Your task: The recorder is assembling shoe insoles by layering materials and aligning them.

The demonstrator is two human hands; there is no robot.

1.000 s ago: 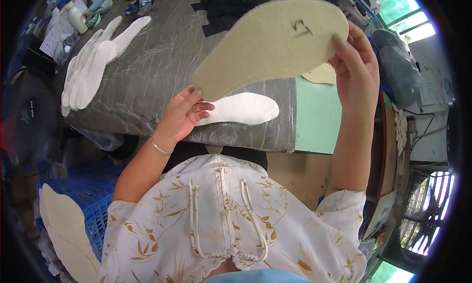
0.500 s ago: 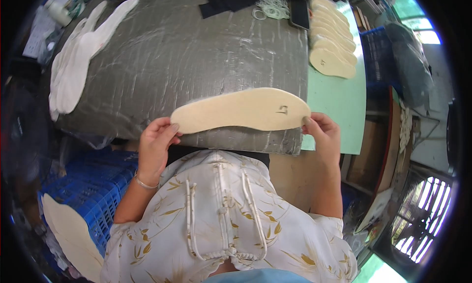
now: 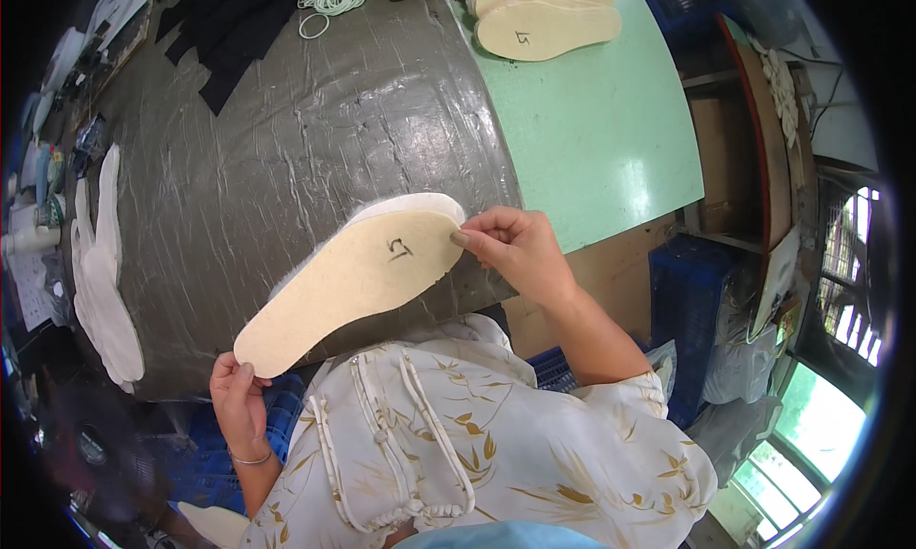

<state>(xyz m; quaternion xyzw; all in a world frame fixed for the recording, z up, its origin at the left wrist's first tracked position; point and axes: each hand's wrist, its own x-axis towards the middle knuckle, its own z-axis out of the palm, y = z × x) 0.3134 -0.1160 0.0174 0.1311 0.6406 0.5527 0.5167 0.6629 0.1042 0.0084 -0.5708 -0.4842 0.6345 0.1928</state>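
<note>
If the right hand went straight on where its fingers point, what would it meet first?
First the cream insole, whose end the right hand pinches. The white insole showing past its far edge may come next; the depth between the two is unclear.

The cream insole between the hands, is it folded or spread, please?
Spread: the cream insole shows full length without a fold, left hand and right hand gripping opposite ends.

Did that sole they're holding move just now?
Yes. The sole moved left, away from the green board: its wide end overlapped the board's edge before; now it's clear.
</note>
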